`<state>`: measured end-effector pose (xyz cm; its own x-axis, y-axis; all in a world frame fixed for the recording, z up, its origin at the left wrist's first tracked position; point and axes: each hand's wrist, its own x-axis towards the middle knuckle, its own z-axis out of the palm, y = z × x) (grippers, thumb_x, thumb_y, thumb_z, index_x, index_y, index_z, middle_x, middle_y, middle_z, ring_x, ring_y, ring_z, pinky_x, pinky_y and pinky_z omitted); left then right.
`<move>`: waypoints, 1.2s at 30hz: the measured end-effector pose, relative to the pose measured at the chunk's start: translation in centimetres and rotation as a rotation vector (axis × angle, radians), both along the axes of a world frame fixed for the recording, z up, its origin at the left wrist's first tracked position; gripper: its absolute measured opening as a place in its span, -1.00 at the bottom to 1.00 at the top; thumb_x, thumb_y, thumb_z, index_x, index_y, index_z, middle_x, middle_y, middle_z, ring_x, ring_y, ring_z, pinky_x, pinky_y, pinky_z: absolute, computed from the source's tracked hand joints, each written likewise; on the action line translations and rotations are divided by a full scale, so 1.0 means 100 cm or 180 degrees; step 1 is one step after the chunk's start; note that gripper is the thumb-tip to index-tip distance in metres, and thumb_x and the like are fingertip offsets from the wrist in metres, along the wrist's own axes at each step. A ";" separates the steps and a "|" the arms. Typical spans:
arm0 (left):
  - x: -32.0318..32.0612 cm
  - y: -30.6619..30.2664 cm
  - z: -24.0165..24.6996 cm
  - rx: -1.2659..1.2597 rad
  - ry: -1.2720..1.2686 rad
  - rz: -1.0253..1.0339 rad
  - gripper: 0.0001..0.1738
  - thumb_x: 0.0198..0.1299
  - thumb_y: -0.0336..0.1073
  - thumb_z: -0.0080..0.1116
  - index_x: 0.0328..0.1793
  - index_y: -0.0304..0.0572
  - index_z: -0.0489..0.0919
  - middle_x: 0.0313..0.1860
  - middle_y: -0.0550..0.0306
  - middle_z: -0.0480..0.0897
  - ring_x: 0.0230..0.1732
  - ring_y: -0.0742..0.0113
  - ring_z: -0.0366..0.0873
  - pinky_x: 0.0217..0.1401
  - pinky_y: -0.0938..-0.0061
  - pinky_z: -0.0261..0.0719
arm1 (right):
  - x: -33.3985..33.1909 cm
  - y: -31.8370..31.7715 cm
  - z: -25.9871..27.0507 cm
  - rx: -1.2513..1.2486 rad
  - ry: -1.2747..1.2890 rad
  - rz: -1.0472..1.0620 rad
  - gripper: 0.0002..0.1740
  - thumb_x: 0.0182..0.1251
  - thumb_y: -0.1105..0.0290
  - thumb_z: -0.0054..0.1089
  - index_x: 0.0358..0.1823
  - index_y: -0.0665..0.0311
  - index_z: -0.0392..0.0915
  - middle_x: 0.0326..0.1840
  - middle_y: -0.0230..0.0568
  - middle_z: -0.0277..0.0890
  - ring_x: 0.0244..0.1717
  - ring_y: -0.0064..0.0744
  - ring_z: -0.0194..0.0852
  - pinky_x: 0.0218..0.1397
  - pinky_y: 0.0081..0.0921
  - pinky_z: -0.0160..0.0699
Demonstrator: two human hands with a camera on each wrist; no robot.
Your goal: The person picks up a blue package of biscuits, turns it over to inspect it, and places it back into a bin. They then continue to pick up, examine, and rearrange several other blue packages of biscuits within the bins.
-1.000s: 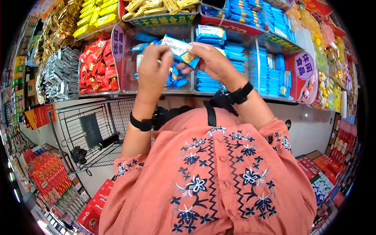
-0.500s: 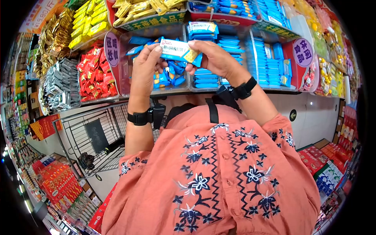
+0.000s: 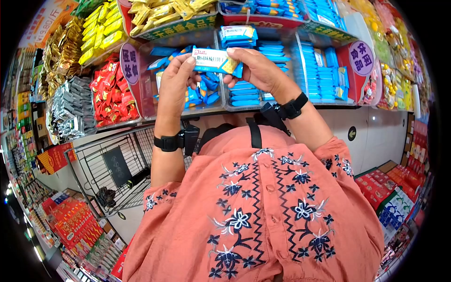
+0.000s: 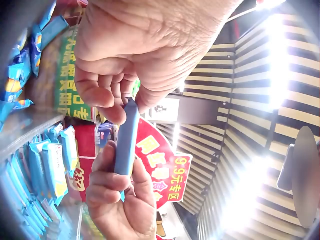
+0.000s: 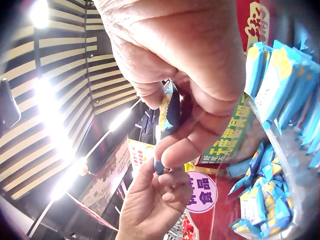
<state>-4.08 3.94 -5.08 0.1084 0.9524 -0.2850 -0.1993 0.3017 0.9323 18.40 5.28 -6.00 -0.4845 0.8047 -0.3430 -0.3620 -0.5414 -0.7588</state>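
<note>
A blue and white biscuit packet (image 3: 211,61), with printed lettering and a cracker picture, is held up in front of the shelf bins. My left hand (image 3: 173,84) pinches its left end between thumb and fingers. At the other end, my right hand (image 3: 258,70) grips the packet with the thumb on the printed face. The left wrist view shows the packet (image 4: 127,140) edge-on between both hands. In the right wrist view my right hand (image 5: 180,55) covers part of it. Loose blue packets (image 3: 206,89) lie in the bin beneath the hands.
Neat stacks of blue packets (image 3: 319,80) fill bins to the right. Red packets (image 3: 112,91) and silver packets (image 3: 73,105) lie to the left. A wire shopping cart (image 3: 112,164) stands below the shelf at my left. Clear plastic dividers separate the bins.
A second ago the left hand was blurred in motion by the packet's left end; it then took hold there. The packet has turned more level, its printed face towards the head camera.
</note>
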 end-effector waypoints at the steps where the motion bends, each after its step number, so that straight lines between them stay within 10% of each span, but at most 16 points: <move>1: 0.001 0.000 -0.001 -0.0013 0.0009 0.0002 -0.68 0.43 -0.17 0.15 0.13 -0.25 0.54 -0.30 0.27 0.60 -0.38 0.56 0.52 -0.39 0.68 0.42 | 0.001 0.000 -0.001 -0.0010 0.0001 -0.0009 -0.53 0.56 0.11 0.02 0.12 0.43 0.49 -0.11 -0.12 0.60 -0.30 -0.35 0.67 -0.31 -0.40 0.73; 17: 0.040 0.043 -0.042 0.0196 0.0772 -0.0550 -0.50 0.35 -0.11 0.19 0.23 -0.34 0.48 -0.05 0.12 0.63 -0.17 0.44 0.61 -0.27 0.59 0.51 | 0.060 0.011 -0.037 0.0082 -0.0862 -0.0946 -0.58 0.48 0.24 0.18 0.16 0.44 0.43 -0.03 -0.11 0.60 -0.13 -0.39 0.69 -0.09 -0.53 0.73; 24: 0.044 0.032 -0.100 0.0641 0.1654 -0.0663 -0.45 0.22 -0.17 0.32 0.12 -0.55 0.50 -0.04 -0.20 0.65 -0.05 0.11 0.64 0.03 0.35 0.59 | 0.057 0.000 -0.058 0.0099 -0.1714 -0.0839 -0.68 0.44 0.17 0.22 -0.24 0.29 0.42 -0.18 -0.14 0.58 -0.30 -0.42 0.70 -0.35 -0.51 0.73; 36: 0.065 0.044 -0.103 0.0894 0.1843 -0.0499 -0.54 0.24 -0.17 0.28 0.07 -0.45 0.57 -0.14 -0.15 0.66 -0.12 0.07 0.64 -0.03 0.29 0.59 | 0.063 0.013 -0.059 0.0157 -0.1682 -0.0979 -0.72 0.42 0.21 0.23 -0.18 0.31 0.48 -0.29 -0.24 0.56 -0.38 -0.47 0.65 -0.46 -0.58 0.60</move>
<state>2.45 8.34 -15.42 0.1556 0.9844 -0.0821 0.3844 0.0162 0.9230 24.73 6.54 -11.87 -0.0018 0.9017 -0.4324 -0.0640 -0.4316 -0.8998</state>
